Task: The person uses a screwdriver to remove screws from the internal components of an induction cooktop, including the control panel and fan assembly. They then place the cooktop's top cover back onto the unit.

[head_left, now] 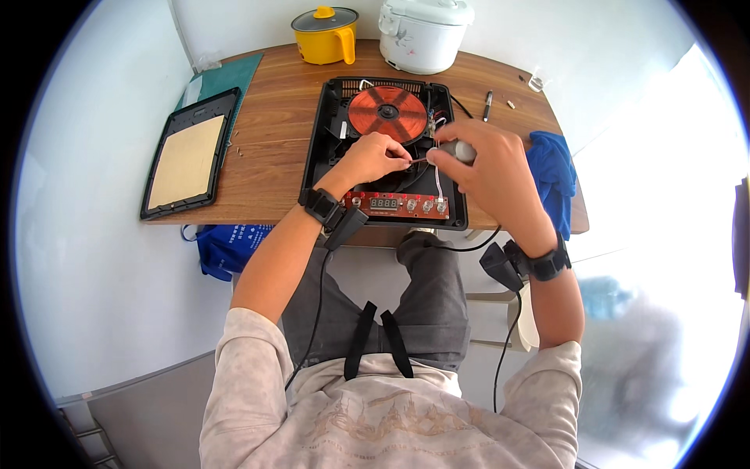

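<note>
Shirt (pixel 383 426): nearest, pale.
Right hand (pixel 492 156): gripping driver (pixel 461 151), shaft (pixel 421 160) pointing left.
Left hand (pixel 371 162): pinched at shaft's tip; anything else held, cannot tell.
Cooker (pixel 391 223): open on table (pixel 273 133), beneath hands.
Driver work: apparently readying tip; next calls for steady alignment.

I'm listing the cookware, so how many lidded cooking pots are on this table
2: the yellow pot at the back, and the white cooker just right of it.

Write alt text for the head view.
A person's right-hand grip holds a grey-handled tool, its shaft pointing at the left-hand grip, above an opened black appliance with an orange coil and red circuit board. A yellow pot and white cooker stand behind on a wooden table.
</note>
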`<state>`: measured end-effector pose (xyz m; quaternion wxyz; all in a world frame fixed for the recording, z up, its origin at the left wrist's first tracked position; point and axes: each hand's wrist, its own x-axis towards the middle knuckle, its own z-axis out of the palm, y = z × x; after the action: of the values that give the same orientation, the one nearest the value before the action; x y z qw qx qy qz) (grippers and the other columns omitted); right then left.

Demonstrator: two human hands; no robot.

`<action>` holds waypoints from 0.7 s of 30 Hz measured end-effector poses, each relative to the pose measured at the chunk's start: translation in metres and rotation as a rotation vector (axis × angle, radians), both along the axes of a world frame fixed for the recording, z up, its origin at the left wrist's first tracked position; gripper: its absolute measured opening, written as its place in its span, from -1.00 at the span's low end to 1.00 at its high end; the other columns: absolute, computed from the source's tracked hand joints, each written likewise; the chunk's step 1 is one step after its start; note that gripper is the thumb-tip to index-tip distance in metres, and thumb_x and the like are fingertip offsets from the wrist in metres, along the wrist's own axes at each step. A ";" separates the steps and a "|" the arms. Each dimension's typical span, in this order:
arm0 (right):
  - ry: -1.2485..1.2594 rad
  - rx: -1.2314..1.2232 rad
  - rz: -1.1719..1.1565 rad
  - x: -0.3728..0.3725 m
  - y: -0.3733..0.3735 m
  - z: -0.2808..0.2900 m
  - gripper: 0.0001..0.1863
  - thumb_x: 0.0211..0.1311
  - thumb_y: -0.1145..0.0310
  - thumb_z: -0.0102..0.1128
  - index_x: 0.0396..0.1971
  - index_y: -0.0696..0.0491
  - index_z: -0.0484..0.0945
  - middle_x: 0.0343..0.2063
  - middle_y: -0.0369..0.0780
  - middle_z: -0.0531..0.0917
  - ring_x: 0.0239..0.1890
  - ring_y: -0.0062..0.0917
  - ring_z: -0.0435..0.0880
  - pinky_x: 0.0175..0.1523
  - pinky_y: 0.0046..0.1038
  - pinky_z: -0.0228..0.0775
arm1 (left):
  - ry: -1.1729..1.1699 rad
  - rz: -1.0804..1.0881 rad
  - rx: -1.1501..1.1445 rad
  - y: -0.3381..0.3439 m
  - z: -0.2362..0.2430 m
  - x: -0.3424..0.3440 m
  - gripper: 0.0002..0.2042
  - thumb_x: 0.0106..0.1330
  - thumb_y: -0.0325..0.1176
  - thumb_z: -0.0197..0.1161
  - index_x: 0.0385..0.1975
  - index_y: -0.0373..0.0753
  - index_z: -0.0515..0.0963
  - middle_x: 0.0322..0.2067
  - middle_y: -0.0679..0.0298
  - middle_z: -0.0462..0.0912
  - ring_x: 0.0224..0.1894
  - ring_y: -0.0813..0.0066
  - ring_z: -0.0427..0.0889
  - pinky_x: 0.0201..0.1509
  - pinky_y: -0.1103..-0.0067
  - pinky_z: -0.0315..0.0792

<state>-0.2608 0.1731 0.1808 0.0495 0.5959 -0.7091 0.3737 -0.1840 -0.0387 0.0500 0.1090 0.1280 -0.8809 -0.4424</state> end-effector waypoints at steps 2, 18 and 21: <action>-0.058 -0.035 0.003 -0.002 -0.007 0.002 -0.74 0.12 0.30 0.39 -0.24 0.12 0.64 -0.38 -0.12 0.67 -0.47 -0.27 0.65 -0.29 -0.37 0.51 | 0.057 -0.028 -0.011 -0.002 -0.005 0.001 -0.82 0.23 -0.31 0.39 -0.23 -0.21 0.74 -0.37 0.19 0.76 -0.29 0.39 0.72 -0.15 0.51 0.53; -0.107 -0.027 0.025 0.006 -0.021 0.016 -0.71 0.17 0.44 0.18 -0.09 0.11 0.62 -0.26 -0.08 0.67 -0.49 -0.35 0.65 -0.26 -0.35 0.50 | 0.099 -0.056 0.007 0.001 -0.006 0.002 -0.84 0.25 -0.44 0.36 -0.23 -0.35 0.65 -0.35 0.25 0.73 -0.26 0.53 0.68 -0.09 0.58 0.50; -0.031 -0.009 0.069 0.004 -0.024 0.016 -0.72 0.20 0.41 0.21 -0.09 0.09 0.63 -0.31 -0.08 0.68 -0.47 -0.33 0.65 -0.26 -0.33 0.50 | 0.101 -0.060 0.010 -0.001 -0.008 0.001 -0.85 0.24 -0.44 0.36 -0.23 -0.34 0.66 -0.35 0.25 0.73 -0.26 0.53 0.68 -0.09 0.58 0.50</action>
<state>-0.2564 0.1492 0.1972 0.0280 0.6140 -0.6870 0.3875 -0.1832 -0.0396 0.0424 0.1395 0.0796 -0.8756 -0.4556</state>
